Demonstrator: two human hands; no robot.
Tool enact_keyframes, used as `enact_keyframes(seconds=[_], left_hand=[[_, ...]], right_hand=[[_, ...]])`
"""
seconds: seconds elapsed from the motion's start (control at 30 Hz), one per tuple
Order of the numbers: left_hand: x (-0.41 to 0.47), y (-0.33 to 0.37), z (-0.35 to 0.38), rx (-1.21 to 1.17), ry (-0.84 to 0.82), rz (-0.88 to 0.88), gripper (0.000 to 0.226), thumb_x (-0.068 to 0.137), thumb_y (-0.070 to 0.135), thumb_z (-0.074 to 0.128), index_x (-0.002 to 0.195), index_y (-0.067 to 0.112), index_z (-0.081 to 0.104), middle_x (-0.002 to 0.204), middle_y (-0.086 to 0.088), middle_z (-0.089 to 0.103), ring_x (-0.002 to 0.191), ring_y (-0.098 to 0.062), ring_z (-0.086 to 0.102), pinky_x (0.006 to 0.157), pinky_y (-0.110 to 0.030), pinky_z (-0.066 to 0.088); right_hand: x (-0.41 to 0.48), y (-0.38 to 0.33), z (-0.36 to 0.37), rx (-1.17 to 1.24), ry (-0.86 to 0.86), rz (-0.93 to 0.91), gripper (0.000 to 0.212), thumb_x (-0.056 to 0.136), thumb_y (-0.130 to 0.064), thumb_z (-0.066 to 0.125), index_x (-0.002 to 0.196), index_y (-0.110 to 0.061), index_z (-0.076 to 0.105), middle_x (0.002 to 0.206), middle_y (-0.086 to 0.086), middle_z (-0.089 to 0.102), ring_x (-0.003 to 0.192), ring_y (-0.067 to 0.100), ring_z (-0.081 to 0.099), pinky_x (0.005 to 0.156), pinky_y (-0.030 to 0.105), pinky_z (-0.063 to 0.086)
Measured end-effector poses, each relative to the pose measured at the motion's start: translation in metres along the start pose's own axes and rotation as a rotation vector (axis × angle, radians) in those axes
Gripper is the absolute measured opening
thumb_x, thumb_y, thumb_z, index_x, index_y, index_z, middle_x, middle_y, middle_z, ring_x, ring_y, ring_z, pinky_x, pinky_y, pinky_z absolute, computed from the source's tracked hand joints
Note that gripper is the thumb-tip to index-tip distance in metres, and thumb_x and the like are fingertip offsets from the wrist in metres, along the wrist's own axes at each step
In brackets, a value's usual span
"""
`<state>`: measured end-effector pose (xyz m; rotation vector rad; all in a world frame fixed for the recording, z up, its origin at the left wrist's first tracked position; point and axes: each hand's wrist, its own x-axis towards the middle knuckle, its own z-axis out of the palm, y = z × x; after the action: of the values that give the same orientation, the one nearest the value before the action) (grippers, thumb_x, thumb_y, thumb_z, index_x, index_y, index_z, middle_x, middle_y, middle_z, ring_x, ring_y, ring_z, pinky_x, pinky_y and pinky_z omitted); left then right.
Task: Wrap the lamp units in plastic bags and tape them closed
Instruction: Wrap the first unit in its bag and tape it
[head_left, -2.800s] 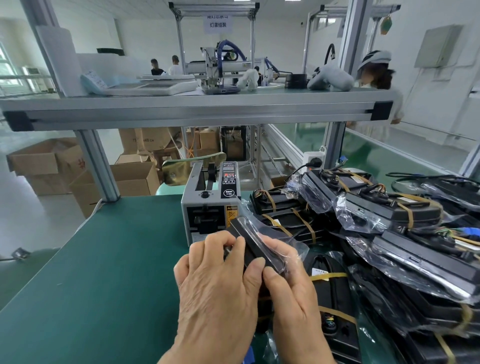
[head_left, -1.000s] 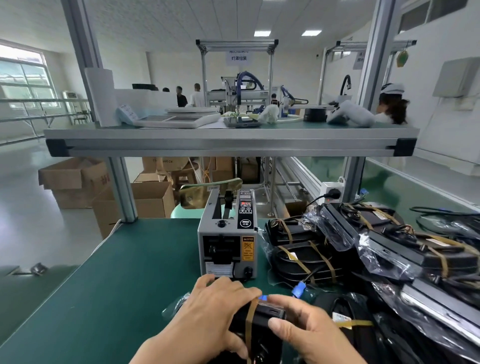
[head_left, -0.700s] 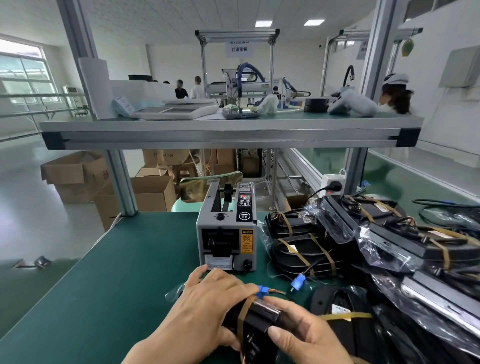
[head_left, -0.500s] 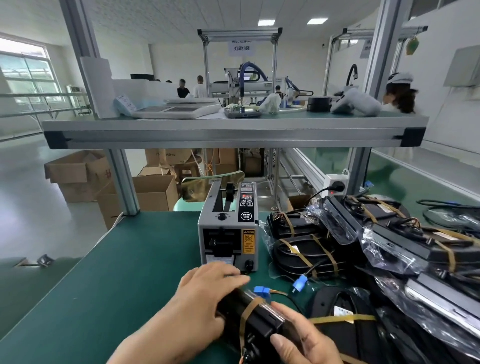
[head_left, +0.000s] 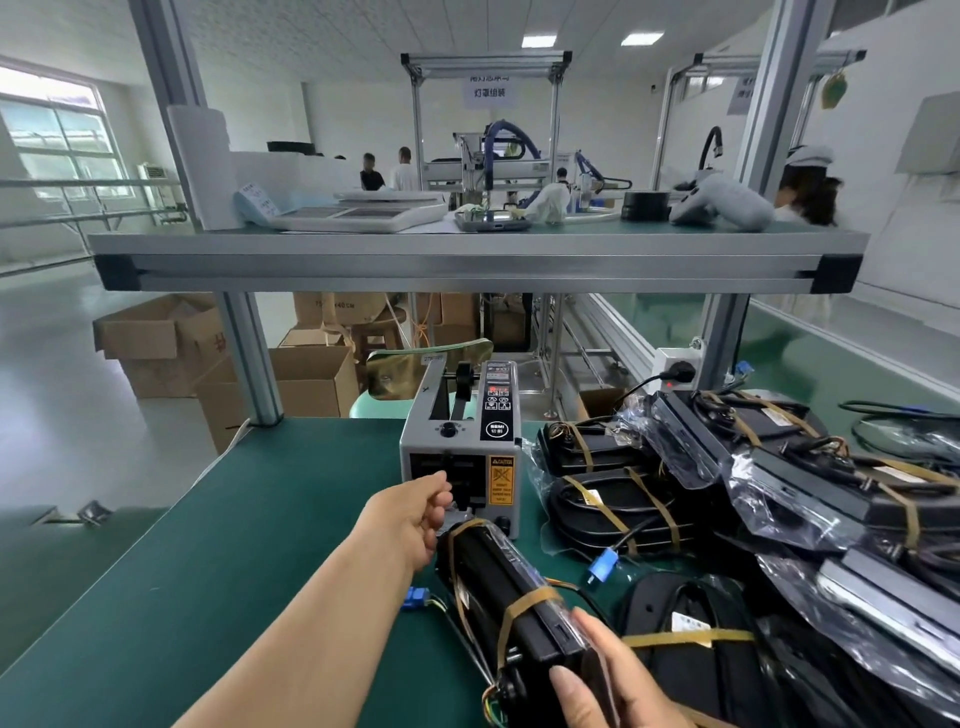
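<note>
Fingers (head_left: 440, 498) of the left hand (head_left: 410, 525) are bunched and curled at the front outlet of the tape dispenser (head_left: 467, 441), touching its dark opening. Whether a strip of tape is pinched between them cannot be told. The left forearm lies bare across the green table mat (head_left: 208, 571). The right hand (head_left: 618, 680) grips the near end of the lamp unit (head_left: 493, 566), with the thumb laid along its side face and the other fingers wrapped behind it, mostly hidden. The lamp unit is a long black body, set lengthwise away from the person, its far end just beside the dispenser's base and the left hand. It is enclosed in a clear plastic bag (head_left: 522, 561), which shows glossy over the upper face. Two tan tape bands (head_left: 524, 605) run round it, one near the far end and one towards the middle. Thin wires leave the near end, and a blue connector (head_left: 415, 596) lies on the mat just left of the unit. On the right side of the table is a pile of wrapped units (head_left: 779, 493), each bagged and banded in tan tape, several resting on others. A second blue plug (head_left: 602, 564) lies between the held unit and that pile. Overhead, an aluminium shelf (head_left: 467, 260) carries a white scale (head_left: 358, 215) and other small items. Cardboard boxes (head_left: 156, 343) stand on the floor beyond the table. People are visible far back in the hall.
</note>
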<state>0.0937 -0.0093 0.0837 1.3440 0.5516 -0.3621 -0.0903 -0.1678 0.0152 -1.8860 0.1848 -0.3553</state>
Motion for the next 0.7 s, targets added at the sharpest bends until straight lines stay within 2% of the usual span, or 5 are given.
enact_keyframes(seconds=[0.1,0.17,0.27,0.37,0.7], left_hand=[[0.003,0.003,0.006,-0.025,-0.003,-0.044,0.027,0.098,0.029,0.061,0.073,0.02,0.058,0.044,0.011,0.048,0.03,0.001,0.039,0.05,-0.016,0.022],[0.005,0.003,0.011,-0.087,0.021,-0.04,0.027,0.097,0.023,0.063,0.071,0.017,0.058,0.046,0.008,0.049,0.028,0.0,0.038,0.041,-0.013,0.026],[0.012,0.002,0.016,-0.224,0.1,-0.02,0.021,0.094,0.013,0.065,0.074,0.01,0.059,0.058,0.001,0.05,0.037,-0.005,0.039,0.029,-0.011,0.029],[0.019,0.002,0.021,-0.264,0.173,0.018,0.019,0.091,0.006,0.062,0.072,0.008,0.056,0.057,0.0,0.047,0.042,-0.007,0.034,0.03,-0.009,0.028],[0.027,-0.001,0.018,-0.274,0.126,0.042,0.011,0.095,0.005,0.062,0.086,-0.001,0.063,0.063,-0.004,0.052,0.048,-0.01,0.04,0.031,-0.011,0.035]], right_hand=[[-0.002,-0.002,-0.001,0.0,0.062,-0.018,0.077,0.04,-0.107,0.04,0.113,-0.089,0.021,0.116,-0.06,0.043,0.11,-0.026,0.05,0.097,-0.001,0.035],[-0.003,-0.006,0.002,0.001,0.095,-0.037,0.072,0.048,-0.098,0.05,0.113,-0.087,0.021,0.112,-0.061,0.043,0.11,-0.027,0.049,0.094,-0.004,0.035],[-0.004,-0.009,0.009,0.018,0.148,-0.088,0.048,0.062,-0.057,0.077,0.103,-0.074,0.06,0.097,-0.049,0.062,0.095,-0.024,0.058,0.082,-0.005,0.039],[-0.005,-0.009,0.012,-0.011,0.182,-0.083,0.048,0.071,-0.024,0.087,0.106,-0.051,0.069,0.094,-0.046,0.065,0.092,-0.026,0.058,0.078,-0.008,0.036],[0.003,-0.009,0.017,-0.016,0.216,-0.147,0.048,0.075,-0.021,0.084,0.11,-0.049,0.067,0.09,-0.036,0.071,0.088,-0.014,0.066,0.079,0.0,0.044]])
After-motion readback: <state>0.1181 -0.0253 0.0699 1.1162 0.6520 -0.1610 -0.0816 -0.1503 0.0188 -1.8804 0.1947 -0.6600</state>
